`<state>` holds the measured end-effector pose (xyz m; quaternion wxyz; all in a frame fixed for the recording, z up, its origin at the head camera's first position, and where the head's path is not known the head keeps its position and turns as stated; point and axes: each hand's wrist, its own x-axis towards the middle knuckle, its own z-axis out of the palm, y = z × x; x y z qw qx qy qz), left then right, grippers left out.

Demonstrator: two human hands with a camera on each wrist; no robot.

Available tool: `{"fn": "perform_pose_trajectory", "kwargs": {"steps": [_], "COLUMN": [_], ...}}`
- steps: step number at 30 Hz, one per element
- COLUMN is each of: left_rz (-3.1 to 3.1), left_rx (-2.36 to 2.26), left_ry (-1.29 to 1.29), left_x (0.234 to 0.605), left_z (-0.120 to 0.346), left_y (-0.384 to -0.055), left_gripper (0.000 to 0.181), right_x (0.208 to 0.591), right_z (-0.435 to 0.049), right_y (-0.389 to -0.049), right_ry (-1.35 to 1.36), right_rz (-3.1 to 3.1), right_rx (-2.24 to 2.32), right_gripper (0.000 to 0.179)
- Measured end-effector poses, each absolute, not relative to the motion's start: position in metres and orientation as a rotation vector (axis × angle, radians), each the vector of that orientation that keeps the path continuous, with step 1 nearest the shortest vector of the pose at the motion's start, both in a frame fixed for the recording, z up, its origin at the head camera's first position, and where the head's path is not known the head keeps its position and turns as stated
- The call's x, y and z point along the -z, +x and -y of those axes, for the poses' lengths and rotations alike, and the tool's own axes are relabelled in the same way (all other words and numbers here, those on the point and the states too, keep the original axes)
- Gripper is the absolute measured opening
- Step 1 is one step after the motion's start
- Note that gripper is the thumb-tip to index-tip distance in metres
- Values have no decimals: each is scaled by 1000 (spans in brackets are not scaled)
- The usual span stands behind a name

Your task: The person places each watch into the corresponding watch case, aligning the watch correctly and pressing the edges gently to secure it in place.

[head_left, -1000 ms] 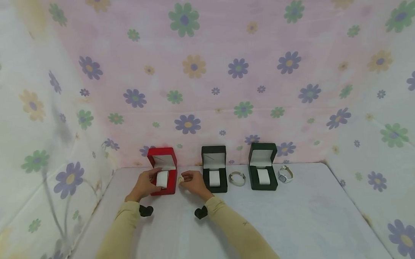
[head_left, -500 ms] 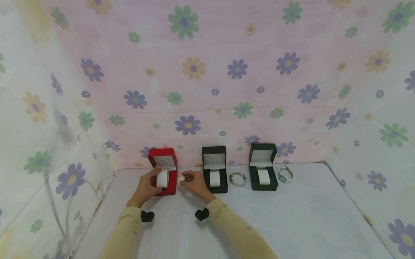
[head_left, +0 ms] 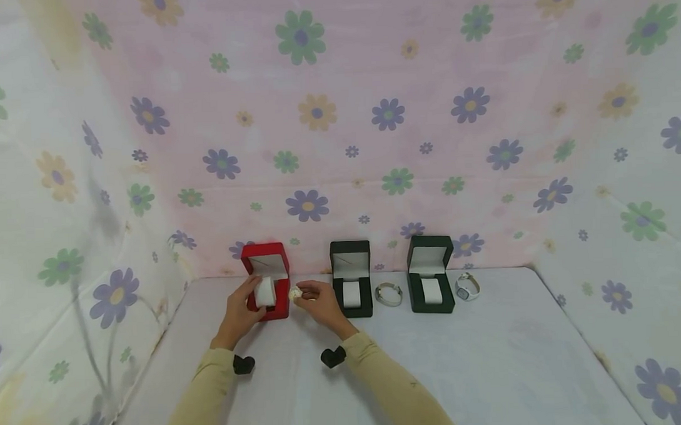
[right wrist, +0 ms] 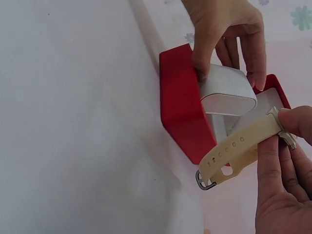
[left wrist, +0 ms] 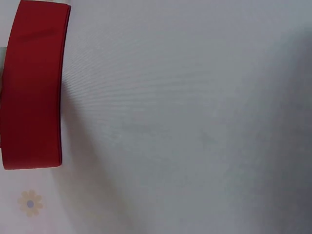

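Observation:
A red watch box (head_left: 277, 311) stands with its lid up at the left of the row. My left hand (head_left: 238, 313) grips the white watch cushion (right wrist: 228, 90) between thumb and fingers; the cushion sits tilted in the box's mouth, partly raised. Just right of the box, my right hand (head_left: 323, 304) pinches a wristwatch (right wrist: 239, 147) by its case. Its cream strap hangs in a loop with a metal buckle, close in front of the red box in the right wrist view. In the left wrist view only the side of the red box (left wrist: 34, 87) shows; the left hand is almost wholly out of sight.
Two dark green boxes, one in the middle (head_left: 338, 305) and one at right (head_left: 448, 299), stand with lids up and white cushions inside. Beside them lie a light-strapped watch (head_left: 390, 302) and a white watch (head_left: 463, 294). A flowered cloth wall (head_left: 350, 168) rises behind the white table.
The cushion under my left hand has tilted and shifted slightly left in the red box. My right hand has turned the watch so its face shows more toward the head camera.

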<state>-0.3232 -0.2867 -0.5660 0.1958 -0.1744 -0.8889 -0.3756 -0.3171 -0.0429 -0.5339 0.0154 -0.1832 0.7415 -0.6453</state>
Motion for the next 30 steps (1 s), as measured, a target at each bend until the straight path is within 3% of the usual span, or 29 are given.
{"fn": "perform_pose_trajectory", "kwargs": {"steps": [4, 12, 17, 30], "left_rz": [2392, 2273, 2220, 2150], "left_rx": [1007, 1004, 951, 843], "left_ry": [-516, -523, -550, -837], "left_x": [569, 556, 534, 453], "left_z": [286, 278, 269, 234], "left_y": [-321, -312, -302, -252], "left_gripper": [73, 73, 72, 77], "right_x": [514, 511, 513, 449], "right_z": [36, 32, 30, -5], "right_y": [-302, -302, -303, -264], "right_ry": [-594, -643, -610, -804], "right_rz": [-2256, -2256, -2232, -2163], "right_rx": [2050, 2104, 2139, 2205], "right_gripper": [33, 33, 34, 37]}}
